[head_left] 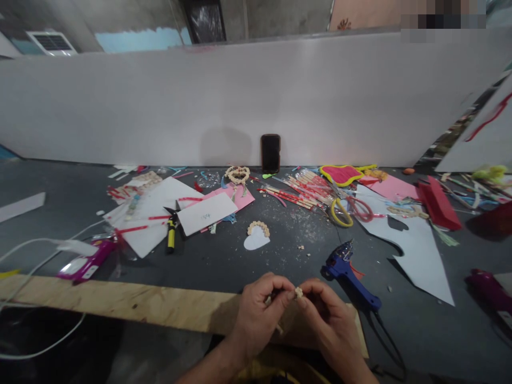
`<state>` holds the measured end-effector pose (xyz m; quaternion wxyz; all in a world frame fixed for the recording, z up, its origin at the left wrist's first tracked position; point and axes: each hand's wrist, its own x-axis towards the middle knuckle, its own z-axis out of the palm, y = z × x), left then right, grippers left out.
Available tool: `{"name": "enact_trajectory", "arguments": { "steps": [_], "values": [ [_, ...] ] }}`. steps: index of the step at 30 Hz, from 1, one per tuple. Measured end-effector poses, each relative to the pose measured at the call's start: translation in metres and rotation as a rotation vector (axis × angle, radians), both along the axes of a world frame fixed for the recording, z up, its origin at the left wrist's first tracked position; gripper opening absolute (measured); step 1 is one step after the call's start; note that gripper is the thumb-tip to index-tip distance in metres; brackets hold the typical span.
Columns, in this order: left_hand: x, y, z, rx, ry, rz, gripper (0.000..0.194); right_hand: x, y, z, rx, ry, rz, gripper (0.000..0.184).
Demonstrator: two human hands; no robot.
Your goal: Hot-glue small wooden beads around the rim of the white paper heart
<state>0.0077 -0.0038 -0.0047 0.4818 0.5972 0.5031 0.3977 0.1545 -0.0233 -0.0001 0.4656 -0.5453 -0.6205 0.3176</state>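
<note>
Above the table's near edge, my left hand [266,306] and my right hand [328,320] meet fingertip to fingertip. Both pinch a small beige knobbly piece [298,292], whose exact kind I cannot make out. Something thin and pale hangs below my left fingers. Beyond the hands lies a white paper heart [256,241] with small beige pieces [258,226] lining its upper edge. To the right of my right hand rests a blue glue gun [352,277].
Farther back stand a ring of beige pieces [237,175], red-wrapped chopsticks [308,189], scissors [342,212] and a leaning phone [271,153]. A yellow-black cutter [171,234] and white card [208,213] lie left. A purple glue gun [90,261] sits far left; cut white sheet [424,261] lies right.
</note>
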Motion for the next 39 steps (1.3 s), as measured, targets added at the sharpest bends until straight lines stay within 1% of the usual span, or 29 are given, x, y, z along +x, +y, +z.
{"name": "enact_trajectory", "arguments": {
  "steps": [3, 6, 9, 14, 18, 27, 32, 35, 39],
  "values": [
    [-0.001, 0.002, 0.000, -0.094, -0.124, 0.005, 0.012, 0.003, 0.002, 0.002, 0.029, -0.065, 0.016, 0.008],
    [-0.003, 0.005, 0.000, -0.221, -0.249, -0.044, 0.017, 0.008, 0.004, -0.001, 0.106, -0.113, 0.051, 0.006],
    [-0.004, 0.008, 0.000, -0.297, -0.296, -0.097, 0.021, 0.012, 0.005, -0.005, 0.175, -0.159, 0.096, 0.008],
    [-0.003, 0.009, -0.001, -0.376, -0.343, -0.069, 0.023, 0.014, 0.003, -0.004, 0.209, -0.205, 0.124, 0.010],
    [-0.002, 0.008, -0.002, -0.392, -0.377, -0.058, 0.023, 0.012, 0.003, -0.001, 0.199, -0.202, 0.139, 0.009],
    [0.001, 0.004, -0.004, -0.363, -0.363, -0.005, 0.024, 0.009, 0.003, 0.002, 0.198, -0.241, 0.125, 0.007],
    [0.002, 0.003, -0.007, -0.359, -0.374, -0.014, 0.024, 0.010, 0.002, 0.002, 0.216, -0.236, 0.121, 0.007],
    [0.002, 0.004, -0.008, -0.357, -0.376, -0.018, 0.026, 0.011, 0.002, -0.001, 0.221, -0.223, 0.095, 0.010],
    [0.001, 0.004, -0.006, -0.368, -0.400, -0.017, 0.024, 0.011, 0.002, -0.004, 0.209, -0.216, 0.048, 0.019]
  ]
}}
